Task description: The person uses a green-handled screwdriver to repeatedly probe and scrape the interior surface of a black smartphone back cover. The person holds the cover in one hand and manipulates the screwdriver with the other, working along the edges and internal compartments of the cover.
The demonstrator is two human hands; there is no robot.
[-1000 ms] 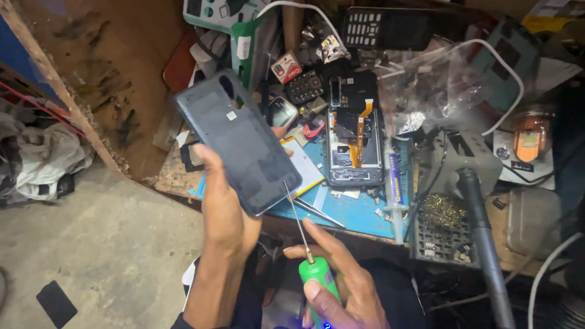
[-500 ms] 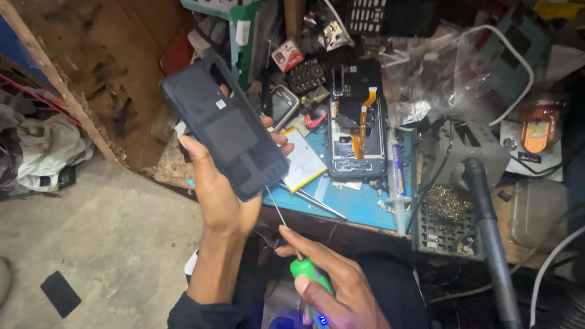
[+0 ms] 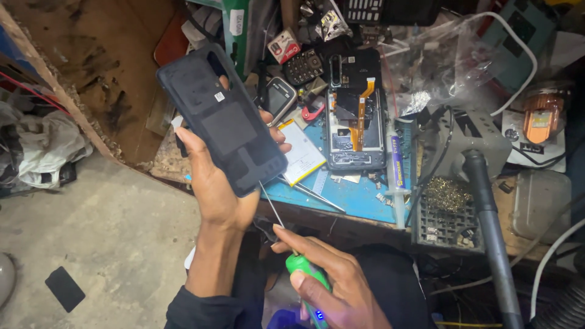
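A dark phone back cover [image 3: 222,119] is held tilted above the bench edge, gripped by the left hand [image 3: 219,183]. A green-handled screwdriver [image 3: 292,250], grasped by the right hand [image 3: 329,283], is pointed at its lower corner. An opened phone [image 3: 355,116] is seen on the blue mat [image 3: 353,198] beyond.

A cluttered wooden workbench [image 3: 341,219] carries a blue work mat [image 3: 353,198], and on that mat lies an opened phone chassis [image 3: 356,125] with an orange flex cable. Just left of the chassis rests a white battery [image 3: 303,152]; just right of it lies a syringe [image 3: 397,176]. Farther right of the chassis sits a black grid tray [image 3: 448,222], and above the chassis lies an old keypad phone [image 3: 304,66].
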